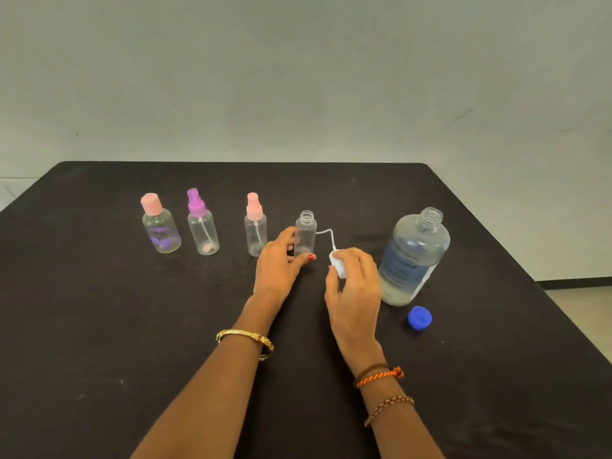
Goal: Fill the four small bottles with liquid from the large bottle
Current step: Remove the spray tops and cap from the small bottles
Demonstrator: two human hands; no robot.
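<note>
Forearms come in from the bottom edge, gold bangle [246, 336] on the left wrist, braided orange and brown threads [381, 376] on the right. Black cloth-covered counter [132, 326] fills the lower half, faint pale specks on it; plain grey-white wall [298, 77] behind, a strip of pale floor [583, 303] at far right. Large clear plastic bottle [414, 256], uncapped, upright at right, liquid in it, blue-printed label. Left hand [278, 263] has its grip around the base of an open-necked small clear bottle [305, 233], standing mid-counter. Right hand [354, 276] just beside it, grip pinching a white spray pump head [337, 265], its thin tube [326, 235] trailing toward the open bottle. Further left in a row, upright and capped: small clear bottle with pink spray top [255, 226], one with purple spray top [202, 225], wider one with pink screw cap [160, 225]. Round blue plastic cap [419, 318] lies on the counter near the large bottle's base.
</note>
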